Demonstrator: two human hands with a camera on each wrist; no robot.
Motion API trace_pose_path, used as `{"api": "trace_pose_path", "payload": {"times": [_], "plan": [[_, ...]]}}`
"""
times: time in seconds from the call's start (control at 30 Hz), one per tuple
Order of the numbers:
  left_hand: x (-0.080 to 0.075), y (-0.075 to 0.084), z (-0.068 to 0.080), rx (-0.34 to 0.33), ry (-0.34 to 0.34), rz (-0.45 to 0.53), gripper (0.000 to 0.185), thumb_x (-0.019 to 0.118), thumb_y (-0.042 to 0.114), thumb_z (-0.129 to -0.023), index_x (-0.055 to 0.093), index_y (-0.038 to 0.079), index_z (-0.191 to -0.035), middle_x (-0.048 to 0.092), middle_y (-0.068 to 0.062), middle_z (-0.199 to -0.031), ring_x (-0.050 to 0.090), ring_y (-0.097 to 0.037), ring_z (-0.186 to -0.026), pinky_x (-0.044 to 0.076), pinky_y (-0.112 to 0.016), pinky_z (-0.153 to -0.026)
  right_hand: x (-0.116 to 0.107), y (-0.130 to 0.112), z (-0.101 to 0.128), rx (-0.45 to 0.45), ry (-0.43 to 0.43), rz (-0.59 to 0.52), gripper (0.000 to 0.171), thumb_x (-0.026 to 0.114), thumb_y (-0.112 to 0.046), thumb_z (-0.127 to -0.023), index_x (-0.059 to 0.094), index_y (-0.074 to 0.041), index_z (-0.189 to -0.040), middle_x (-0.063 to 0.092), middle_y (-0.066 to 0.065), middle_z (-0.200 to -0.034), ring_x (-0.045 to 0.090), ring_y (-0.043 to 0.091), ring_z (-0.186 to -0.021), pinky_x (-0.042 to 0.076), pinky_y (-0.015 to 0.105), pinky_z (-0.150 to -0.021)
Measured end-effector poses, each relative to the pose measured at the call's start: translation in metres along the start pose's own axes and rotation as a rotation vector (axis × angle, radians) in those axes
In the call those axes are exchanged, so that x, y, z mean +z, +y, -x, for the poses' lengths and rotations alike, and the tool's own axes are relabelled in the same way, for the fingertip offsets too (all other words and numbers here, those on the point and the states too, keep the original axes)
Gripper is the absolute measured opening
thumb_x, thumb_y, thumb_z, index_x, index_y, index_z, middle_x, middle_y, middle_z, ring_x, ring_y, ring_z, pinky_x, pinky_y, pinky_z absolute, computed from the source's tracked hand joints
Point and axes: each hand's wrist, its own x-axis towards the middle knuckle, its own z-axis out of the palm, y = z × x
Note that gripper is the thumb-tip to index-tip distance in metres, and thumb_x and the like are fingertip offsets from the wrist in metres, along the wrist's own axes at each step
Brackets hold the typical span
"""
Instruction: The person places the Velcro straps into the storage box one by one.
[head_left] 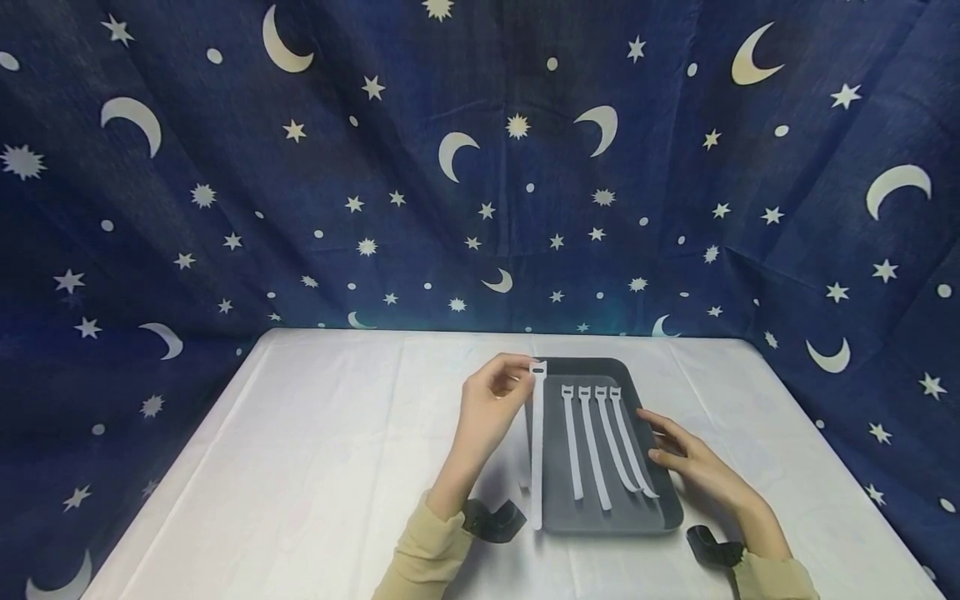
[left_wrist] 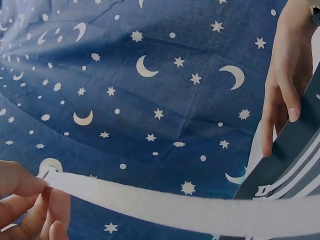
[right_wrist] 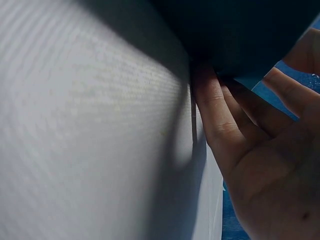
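Tray [head_left: 660, 500]: dark, on the white table [head_left: 315, 467]; four white straps [head_left: 600, 450] lie side by side in it.
Held strap [head_left: 536, 442]: hangs along the tray's left edge.
Your left hand [head_left: 491, 412]: raised, pinching the strap's slotted top end.
Your right hand [head_left: 678, 454]: fingers straight, touching the tray's right rim.

Head view was evenly lit and sharp, with the desk [head_left: 315, 467] bright at centre and the backdrop bowing toward the frame edges. Left wrist view showed a soft-focus strap [left_wrist: 165, 202] along the bottom. Right wrist view was dim, blurred, heavily shadowed across its upper right.
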Motion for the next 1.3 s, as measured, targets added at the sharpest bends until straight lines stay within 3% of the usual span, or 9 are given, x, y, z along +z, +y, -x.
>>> {"api": "trace_pose_path", "payload": {"times": [0.13,0.2,0.3,0.4,0.47,0.63,0.7,1.0,1.3], "plan": [[0.002,0.000,0.000,0.006,-0.002,0.008,0.018,0.066,0.008,-0.087,0.069,0.008,-0.105,0.069,-0.016,-0.090,0.063,-0.007,-0.070,0.050,-0.018,-0.069,-0.001,-0.001,0.000,-0.023,-0.005,-0.014,0.062,0.056,-0.025,-0.096,0.029,-0.009,-0.150,0.030,0.024,-0.154,0.040,0.051,-0.132,0.040,0.046,-0.104],[0.004,-0.001,0.000,0.004,-0.002,0.019,0.018,0.066,0.008,-0.087,0.069,0.008,-0.105,0.069,-0.016,-0.090,0.062,-0.004,-0.069,0.050,-0.018,-0.069,-0.001,0.000,0.000,-0.040,-0.008,-0.026,0.061,0.056,-0.024,-0.096,0.030,-0.008,-0.150,0.031,0.024,-0.153,0.039,0.051,-0.132,0.041,0.036,-0.104],[0.008,-0.004,-0.002,0.000,-0.015,0.045,0.019,0.066,0.006,-0.087,0.069,0.008,-0.106,0.068,-0.018,-0.090,0.061,-0.004,-0.069,0.050,-0.018,-0.067,-0.001,0.001,0.000,-0.058,-0.010,-0.040,0.060,0.056,-0.022,-0.096,0.031,-0.008,-0.149,0.031,0.024,-0.153,0.039,0.051,-0.133,0.040,0.023,-0.100],[0.014,-0.008,-0.005,-0.003,-0.034,0.074,0.019,0.065,0.005,-0.088,0.068,0.006,-0.107,0.068,-0.020,-0.091,0.062,-0.006,-0.069,0.050,-0.017,-0.067,-0.001,0.003,0.000,-0.063,-0.013,-0.050,0.059,0.056,-0.022,-0.096,0.032,-0.009,-0.149,0.031,0.023,-0.153,0.039,0.052,-0.133,0.038,0.018,-0.098],[0.018,-0.009,-0.007,-0.009,-0.052,0.081,0.020,0.064,0.004,-0.088,0.068,0.005,-0.108,0.068,-0.021,-0.092,0.063,-0.007,-0.070,0.049,-0.017,-0.066,-0.001,0.003,0.000,-0.059,-0.014,-0.055,0.060,0.055,-0.022,-0.096,0.031,-0.008,-0.149,0.030,0.024,-0.154,0.038,0.053,-0.133,0.041,0.030,-0.104],[0.027,-0.019,-0.015,-0.040,-0.086,0.049,0.023,0.063,0.006,-0.090,0.067,0.008,-0.112,0.069,-0.021,-0.093,0.065,-0.031,-0.075,0.044,-0.016,-0.061,-0.001,0.002,0.000,-0.015,-0.010,-0.073,0.063,0.056,-0.023,-0.096,0.028,-0.008,-0.150,0.026,0.026,-0.155,0.034,0.055,-0.134,0.030,0.066,-0.105],[0.030,-0.026,-0.019,-0.047,-0.092,0.030,0.023,0.063,0.007,-0.090,0.067,0.009,-0.112,0.069,-0.020,-0.092,0.064,-0.040,-0.078,0.042,-0.016,-0.059,-0.001,0.001,0.000,-0.002,-0.007,-0.080,0.064,0.056,-0.024,-0.095,0.028,-0.009,-0.150,0.026,0.026,-0.155,0.033,0.055,-0.134,0.029,0.067,-0.105],[0.035,-0.052,-0.036,-0.056,-0.121,-0.095,0.023,0.059,0.003,-0.086,0.068,0.005,-0.107,0.071,-0.019,-0.087,0.068,-0.037,-0.073,0.042,-0.017,-0.055,-0.002,0.000,0.003,-0.001,-0.016,-0.100,0.064,0.056,-0.024,-0.095,0.027,-0.010,-0.151,0.025,0.026,-0.155,0.028,0.056,-0.136,0.028,0.068,-0.106],[0.039,-0.073,-0.052,-0.095,-0.209,-0.223,0.024,0.058,0.001,-0.085,0.068,0.003,-0.106,0.071,-0.016,-0.084,0.069,-0.029,-0.071,0.043,-0.017,-0.055,-0.001,0.002,0.003,-0.017,-0.013,-0.096,0.063,0.056,-0.023,-0.096,0.028,-0.009,-0.150,0.025,0.026,-0.155,0.029,0.056,-0.135,0.028,0.066,-0.107]]}}
